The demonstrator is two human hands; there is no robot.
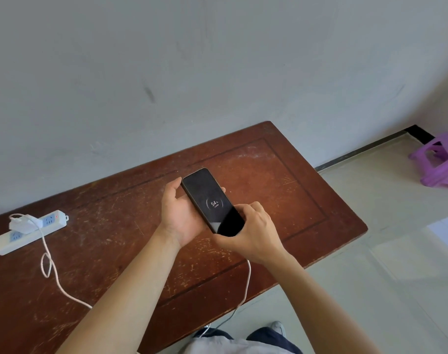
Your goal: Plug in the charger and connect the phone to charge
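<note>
A person holds a black phone [212, 201] above the middle of a worn brown table [281, 180], screen up and lit with a ring reading 54 %. Its long axis runs diagonally — top end toward the wall [217, 60] and slightly left, bottom end toward the person and to the right. The left hand [180, 213] cradles it from beneath, thumb along the left edge and fingertips curled over the right edge, closed on the phone. The right hand [253, 231] pinches around the bottom end, fingers clamped there; the plug itself is hidden under them.

A white cable [247, 284] drops from under the right hand, hangs off the table's near edge, then reappears left of the forearm, loops once on the wood and climbs to a white charger [22, 224] seated in a white power strip [28, 232] at the table's far-left — well apart from the phone. Bare tabletop lies all around the hands; the right end of the table gives onto open pale floor [384, 251], with a purple stool [437, 162] in the far corner.
</note>
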